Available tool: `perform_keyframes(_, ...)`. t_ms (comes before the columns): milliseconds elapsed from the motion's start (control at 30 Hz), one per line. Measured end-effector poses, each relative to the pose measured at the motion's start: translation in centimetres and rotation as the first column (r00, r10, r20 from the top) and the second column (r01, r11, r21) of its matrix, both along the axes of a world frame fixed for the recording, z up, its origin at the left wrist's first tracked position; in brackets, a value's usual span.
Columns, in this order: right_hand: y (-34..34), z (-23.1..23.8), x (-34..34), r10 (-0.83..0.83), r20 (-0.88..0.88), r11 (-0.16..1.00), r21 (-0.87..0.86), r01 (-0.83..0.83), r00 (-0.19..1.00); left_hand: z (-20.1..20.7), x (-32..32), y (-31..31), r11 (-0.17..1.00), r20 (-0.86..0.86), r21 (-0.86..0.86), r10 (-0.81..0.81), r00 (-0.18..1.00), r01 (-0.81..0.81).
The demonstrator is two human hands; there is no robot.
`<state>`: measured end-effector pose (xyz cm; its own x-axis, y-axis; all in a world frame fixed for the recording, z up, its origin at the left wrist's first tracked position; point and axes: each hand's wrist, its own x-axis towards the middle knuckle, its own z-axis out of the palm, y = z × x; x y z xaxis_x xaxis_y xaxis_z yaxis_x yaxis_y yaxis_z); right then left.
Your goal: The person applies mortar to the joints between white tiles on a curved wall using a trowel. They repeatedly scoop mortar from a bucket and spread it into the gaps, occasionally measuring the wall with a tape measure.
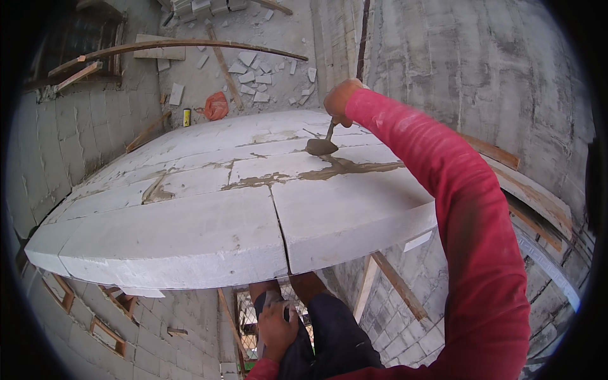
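Trowel [322,148] with a small flat blade, held over the middle of the block surface [190,228], near its far side. The right hand [344,101] is closed around its handle, and grey mortar covers the blade. More wet mortar [342,167] lies just below it, in a messy streak along the line between two rows of blocks. The blocks are big, smooth and pale, with grey smears on some of them. A thin dark gap [277,218] runs between two blocks in the nearest row. The left hand [278,330] is down by the person's leg, bent inward; I cannot tell if it holds anything.

Past the far edge is a dusty floor [288,38]. A yellow can [187,117] stands near a crumpled red bag [216,106], and broken white pieces [254,77] are scattered behind them. A wooden plank [223,66] lies there too. The room has rough grey walls [475,63]. At the lower left, small wooden frames [108,336] sit in the wall.
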<state>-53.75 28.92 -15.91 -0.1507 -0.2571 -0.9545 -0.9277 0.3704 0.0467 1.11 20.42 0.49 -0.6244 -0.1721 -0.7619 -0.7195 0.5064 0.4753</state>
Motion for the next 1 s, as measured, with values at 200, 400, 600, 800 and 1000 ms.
perform_keyframes(200,2.1,-7.2,1.2,-0.182,-0.263,0.979,-0.132,0.152,0.947,-0.1,0.3,-0.6,1.0,0.005,-0.004,-0.003,1.0,0.003)
perform_keyframes(400,6.5,-10.5,2.3,-0.122,-0.131,0.989,-0.094,0.11,0.984,0.0,0.6,-0.9,1.0,-0.022,-0.019,-0.02,1.0,0.02)
perform_keyframes(600,9.5,-3.6,1.5,-0.015,-0.019,0.975,-0.224,0.01,1.0,-0.1,0.4,-0.9,0.999,-0.011,-0.036,-0.034,0.999,0.034)
perform_keyframes(800,12.4,1.6,0.5,0.056,-0.114,0.952,-0.292,-0.087,0.992,-0.2,0.0,-0.9,1.0,-0.037,-0.027,-0.004,0.999,0.003)
perform_keyframes(1000,12.3,-5.6,-3.4,-0.086,-0.117,0.971,-0.234,0.056,0.989,0.0,-0.3,-0.7,1.0,-0.002,-0.008,-0.004,1.0,0.004)
